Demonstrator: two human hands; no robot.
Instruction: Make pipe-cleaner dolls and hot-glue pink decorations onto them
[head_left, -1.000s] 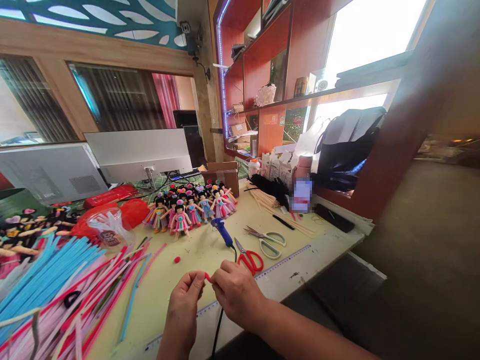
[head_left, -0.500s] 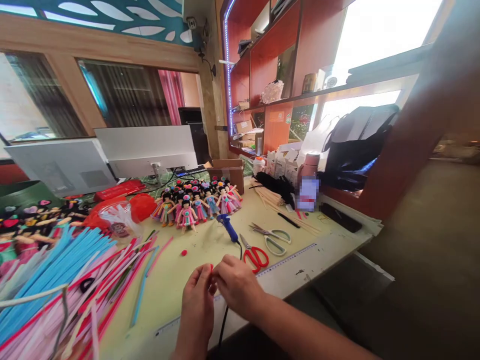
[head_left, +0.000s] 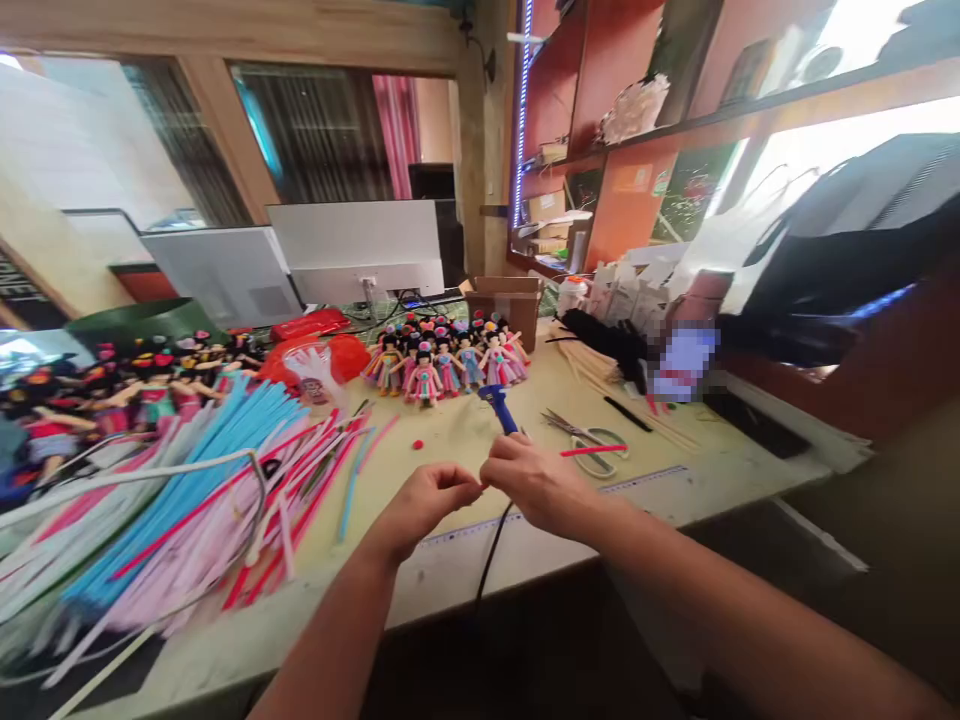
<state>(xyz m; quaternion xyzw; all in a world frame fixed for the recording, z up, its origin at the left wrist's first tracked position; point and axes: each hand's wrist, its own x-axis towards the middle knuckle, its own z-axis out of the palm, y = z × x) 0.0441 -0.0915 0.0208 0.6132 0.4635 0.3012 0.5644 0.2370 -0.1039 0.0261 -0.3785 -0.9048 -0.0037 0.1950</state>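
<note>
My left hand point(head_left: 433, 502) is closed, thumb and forefinger pinched at the tips. What it pinches, if anything, is too small to make out. Its fingertips almost meet those of my right hand point(head_left: 538, 487), which is also closed. A red pipe cleaner point(head_left: 592, 451) juts out behind my right hand, seemingly from its grip, across the scissors with pale green handles point(head_left: 598, 447). Just beyond the right fingers lies a blue glue gun point(head_left: 499, 408), its black cord running down off the front edge. A small red ball-like piece point(head_left: 418, 444) rests on the table, left of the glue gun.
Loose pipe cleaners point(head_left: 202, 480) pile up at left. Finished dolls point(head_left: 424, 375) stand in rows before a cardboard box point(head_left: 506, 305). A ruler point(head_left: 472, 529) lies along the table's front. A phone with a blurred screen point(head_left: 684, 365) leans at right, near wooden sticks point(head_left: 592, 375).
The view has tilted down and turned left. My hands have drawn slightly apart, and the red pipe cleaner now shows right of my right hand. The red-handled scissors have dropped out of sight around that hand.
</note>
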